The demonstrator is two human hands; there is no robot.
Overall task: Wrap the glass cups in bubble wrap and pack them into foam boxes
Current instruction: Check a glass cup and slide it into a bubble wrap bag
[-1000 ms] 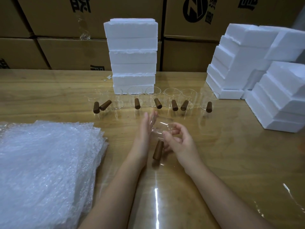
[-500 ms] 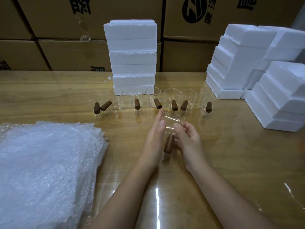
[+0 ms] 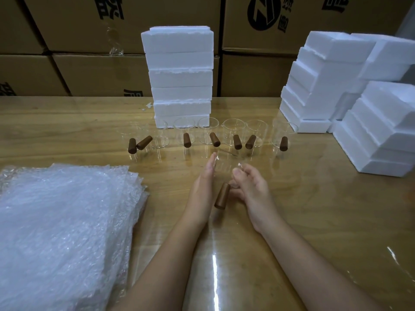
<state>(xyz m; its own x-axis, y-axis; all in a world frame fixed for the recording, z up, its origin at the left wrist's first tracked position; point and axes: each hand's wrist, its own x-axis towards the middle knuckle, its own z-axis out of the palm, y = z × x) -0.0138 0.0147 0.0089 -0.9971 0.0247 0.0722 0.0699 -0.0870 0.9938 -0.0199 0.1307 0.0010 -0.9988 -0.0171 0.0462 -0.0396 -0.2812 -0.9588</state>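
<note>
**A:** Head view first. Where's the cup?

**B:** The cup (image 3: 225,170) is held above the table (image 3: 314,198), in front of the stack (image 3: 179,75) and nearer the person than the row (image 3: 207,131). The right hand (image 3: 251,189) curls its fingers round the cup's right side. The left hand (image 3: 203,187) lies flat against its left side, fingers straight. The handle (image 3: 222,195) hangs down toward the person.

**A:** How should this step go?

**B:** My guess is the cup goes to the wrap (image 3: 62,232), left of the stack and nearer the person. Let the curled hand carry the weight, since clear glass is slick. Lay the cup at a sheet's edge, turn the handle inward so it won't poke through, then roll.

**A:** Counts?

**B:** Eight cups: seven in the row just before the stack, one in hand. Each has one handle, so eight. The stack shows six foam layers. The foam pile (image 3: 325,70) right of the stack overlaps too much to count, and so do the wrap's sheets.
</note>
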